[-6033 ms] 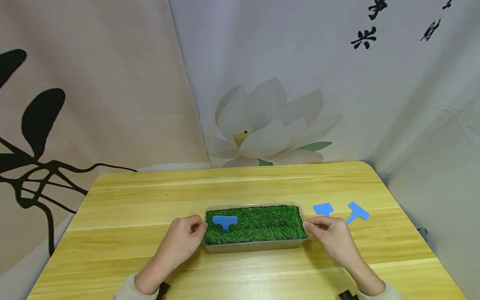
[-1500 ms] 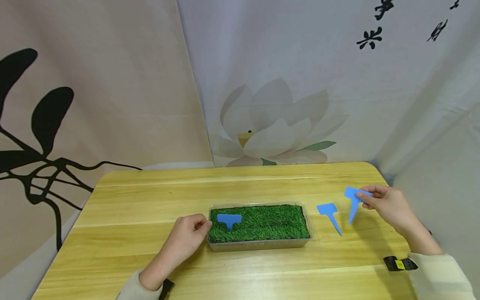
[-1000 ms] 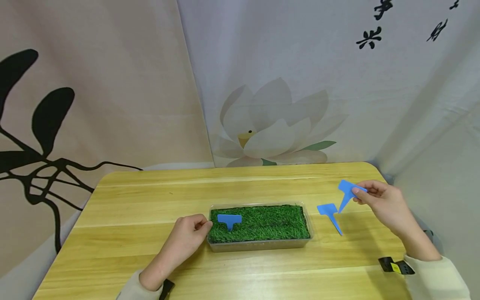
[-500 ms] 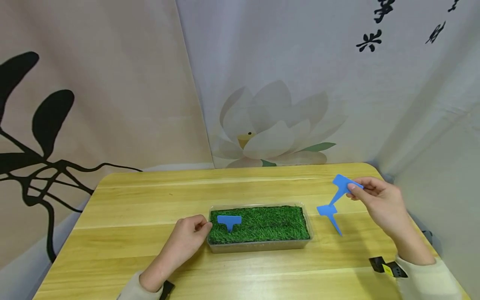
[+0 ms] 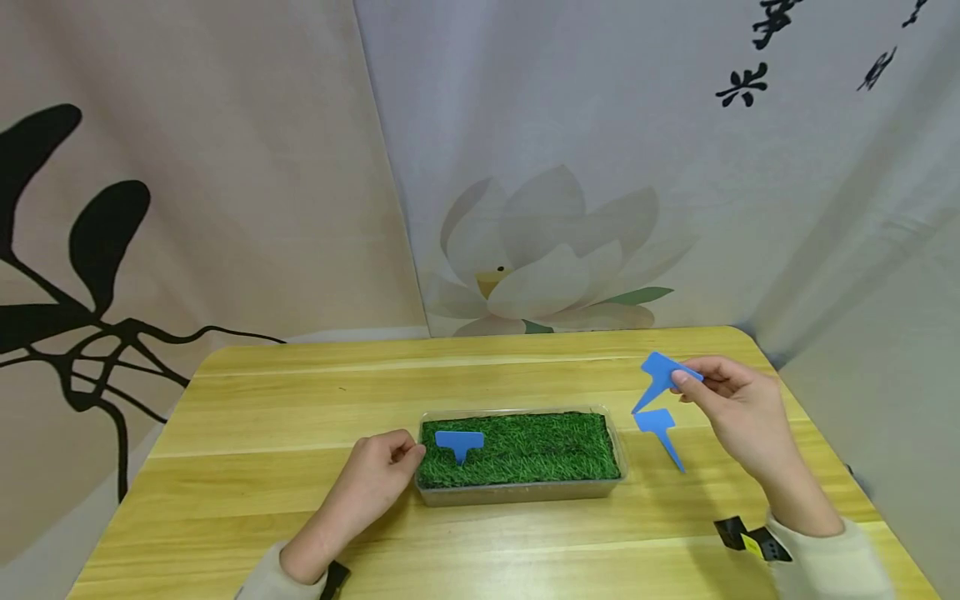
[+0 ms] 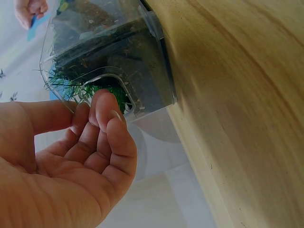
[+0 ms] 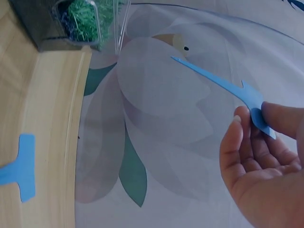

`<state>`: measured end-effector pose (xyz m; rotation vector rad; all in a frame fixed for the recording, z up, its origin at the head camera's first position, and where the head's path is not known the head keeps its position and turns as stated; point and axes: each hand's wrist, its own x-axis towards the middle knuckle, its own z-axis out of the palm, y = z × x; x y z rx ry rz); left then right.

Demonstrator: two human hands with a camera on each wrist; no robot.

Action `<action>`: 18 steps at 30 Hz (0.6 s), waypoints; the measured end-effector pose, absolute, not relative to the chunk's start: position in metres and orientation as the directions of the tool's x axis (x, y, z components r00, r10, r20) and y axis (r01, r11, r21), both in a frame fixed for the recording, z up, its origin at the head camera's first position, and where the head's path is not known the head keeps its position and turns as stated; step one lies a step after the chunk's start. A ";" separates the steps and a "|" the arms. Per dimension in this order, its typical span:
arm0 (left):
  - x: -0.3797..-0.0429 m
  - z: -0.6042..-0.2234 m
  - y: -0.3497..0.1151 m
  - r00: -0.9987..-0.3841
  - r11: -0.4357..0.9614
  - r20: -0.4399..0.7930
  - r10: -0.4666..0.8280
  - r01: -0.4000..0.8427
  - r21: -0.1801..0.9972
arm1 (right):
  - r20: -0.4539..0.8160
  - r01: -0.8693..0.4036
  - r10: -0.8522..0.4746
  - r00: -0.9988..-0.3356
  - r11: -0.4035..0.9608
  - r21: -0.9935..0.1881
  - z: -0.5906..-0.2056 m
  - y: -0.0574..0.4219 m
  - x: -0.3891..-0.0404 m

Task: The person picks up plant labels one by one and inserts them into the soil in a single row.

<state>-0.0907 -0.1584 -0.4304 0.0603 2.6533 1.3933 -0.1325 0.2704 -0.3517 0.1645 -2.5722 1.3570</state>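
Note:
A clear plastic box (image 5: pixel 517 495) filled with green artificial-looking grass (image 5: pixel 547 450) sits on the table. One blue T-shaped plant label (image 5: pixel 459 442) stands upright in the grass near its left end. My left hand (image 5: pixel 378 479) pinches the box's left rim between thumb and fingers, as the left wrist view also shows. Raised above the table to the right of the box, my right hand (image 5: pixel 738 412) pinches a second blue plant label (image 5: pixel 660 377) by its head, its pointed stem aimed down and left. A third blue plant label (image 5: pixel 656 422) lies flat on the table beneath it.
The light wooden table (image 5: pixel 315 417) carries all of this. Behind it hangs a pale curtain (image 5: pixel 300 208) with printed plants and a lotus, close to the table's back edge. Black straps are on both wrists.
My right hand has left the box's right rim, picked up the far-right plant label from the table, and carried it leftward while tilting it. My left hand stays at the box's left rim.

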 end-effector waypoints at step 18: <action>-0.091 -0.431 -0.158 -0.989 0.567 -0.106 0.101 -0.030 0.823 | 0.319 -0.299 -0.041 -0.947 0.479 -0.826 -0.359 0.246 -0.130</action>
